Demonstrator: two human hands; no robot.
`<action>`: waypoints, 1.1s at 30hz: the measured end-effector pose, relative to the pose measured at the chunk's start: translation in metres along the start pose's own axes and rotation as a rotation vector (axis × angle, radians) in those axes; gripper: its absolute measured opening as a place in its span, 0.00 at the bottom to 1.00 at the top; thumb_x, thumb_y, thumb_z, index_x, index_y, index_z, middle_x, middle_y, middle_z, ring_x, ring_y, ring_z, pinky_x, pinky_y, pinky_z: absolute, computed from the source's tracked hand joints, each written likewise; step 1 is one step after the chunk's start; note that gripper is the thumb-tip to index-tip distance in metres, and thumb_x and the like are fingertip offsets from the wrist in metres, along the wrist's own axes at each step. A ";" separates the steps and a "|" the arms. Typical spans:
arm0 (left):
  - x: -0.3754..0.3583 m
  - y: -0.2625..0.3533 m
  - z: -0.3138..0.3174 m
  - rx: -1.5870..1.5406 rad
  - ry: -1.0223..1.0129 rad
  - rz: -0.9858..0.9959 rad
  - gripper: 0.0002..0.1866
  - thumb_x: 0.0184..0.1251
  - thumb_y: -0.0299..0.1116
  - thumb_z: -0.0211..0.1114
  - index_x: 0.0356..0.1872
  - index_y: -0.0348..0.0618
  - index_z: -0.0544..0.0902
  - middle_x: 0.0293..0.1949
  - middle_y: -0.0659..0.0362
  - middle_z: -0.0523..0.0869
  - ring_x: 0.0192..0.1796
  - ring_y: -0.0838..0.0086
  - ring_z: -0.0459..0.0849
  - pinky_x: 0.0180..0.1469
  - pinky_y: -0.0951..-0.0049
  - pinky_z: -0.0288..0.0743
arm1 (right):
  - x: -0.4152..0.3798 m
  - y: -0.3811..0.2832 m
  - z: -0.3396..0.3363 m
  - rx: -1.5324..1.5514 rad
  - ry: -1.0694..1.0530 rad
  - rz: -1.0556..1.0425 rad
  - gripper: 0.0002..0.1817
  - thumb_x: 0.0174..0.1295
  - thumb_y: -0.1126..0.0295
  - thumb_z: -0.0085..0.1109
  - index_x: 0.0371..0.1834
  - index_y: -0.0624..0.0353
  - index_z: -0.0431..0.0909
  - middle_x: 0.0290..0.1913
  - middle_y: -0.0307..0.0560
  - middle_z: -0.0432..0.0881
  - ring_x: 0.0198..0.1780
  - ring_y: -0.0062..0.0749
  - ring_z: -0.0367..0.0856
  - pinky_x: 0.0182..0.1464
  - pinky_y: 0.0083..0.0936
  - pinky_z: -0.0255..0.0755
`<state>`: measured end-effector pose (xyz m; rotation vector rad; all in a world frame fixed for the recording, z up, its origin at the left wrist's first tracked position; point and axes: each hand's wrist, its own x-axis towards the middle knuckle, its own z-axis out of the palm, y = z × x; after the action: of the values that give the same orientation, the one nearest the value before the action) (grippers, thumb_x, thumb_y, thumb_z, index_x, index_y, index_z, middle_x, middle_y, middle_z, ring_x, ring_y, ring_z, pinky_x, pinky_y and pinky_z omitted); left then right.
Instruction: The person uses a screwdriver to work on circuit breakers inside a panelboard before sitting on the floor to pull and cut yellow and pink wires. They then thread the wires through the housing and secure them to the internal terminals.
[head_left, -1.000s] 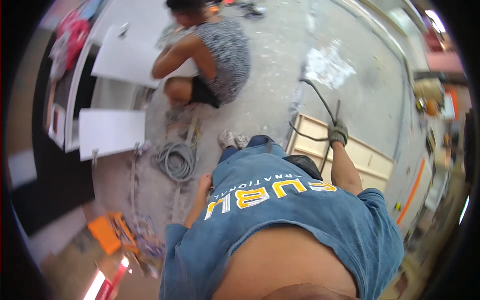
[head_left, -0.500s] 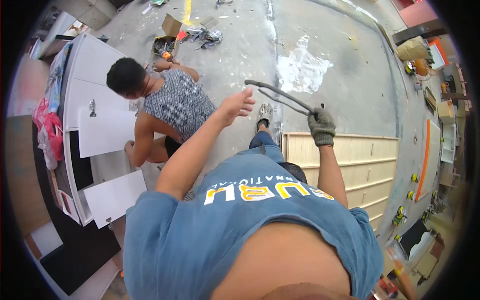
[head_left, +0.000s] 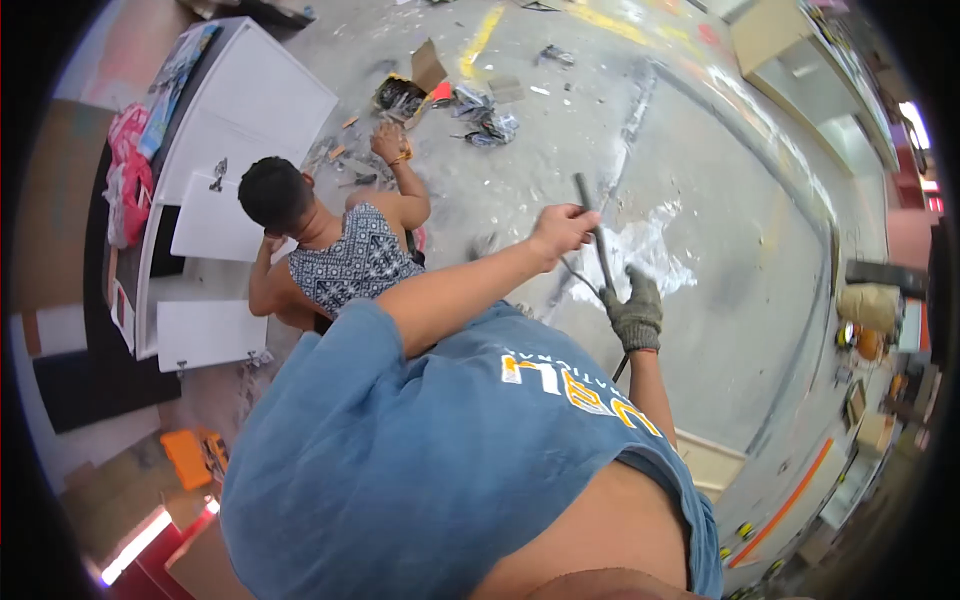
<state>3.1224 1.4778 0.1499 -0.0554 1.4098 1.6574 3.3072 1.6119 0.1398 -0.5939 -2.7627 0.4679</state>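
Note:
My bare left hand (head_left: 565,234) closes round the upper part of a dark, slim bar (head_left: 602,258). A thinner dark strand (head_left: 579,275) runs beside the bar and meets it near its lower end. My right hand (head_left: 636,312), in a grey-green knit glove, is at that lower end, with the bar between thumb and fingers. A dark line shows below the glove, by the wrist. What kind of tool or cord this is I cannot make out.
At left, a person (head_left: 345,260) crouches by a white cabinet (head_left: 240,110) with hinged white panels (head_left: 212,333). Ahead on the concrete floor are an opened box (head_left: 402,98) and plastic scraps (head_left: 490,125). An orange case (head_left: 187,458) lies at lower left.
My left hand has moved right and taken hold of the bar, which now stands more upright. The view has turned. The crouching person's hand reaches near the box.

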 end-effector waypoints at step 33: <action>0.563 0.615 -0.246 -0.426 0.596 0.781 0.10 0.68 0.40 0.66 0.42 0.45 0.81 0.35 0.66 0.84 0.36 0.83 0.80 0.36 0.79 0.70 | 1.048 -0.224 0.206 0.672 -0.459 -0.922 0.14 0.61 0.64 0.64 0.45 0.60 0.82 0.39 0.54 0.85 0.40 0.50 0.83 0.43 0.39 0.76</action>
<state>2.2780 1.6752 0.2129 -0.2911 1.5802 2.7445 2.2417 1.8249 0.2416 0.9913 -2.5946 1.2783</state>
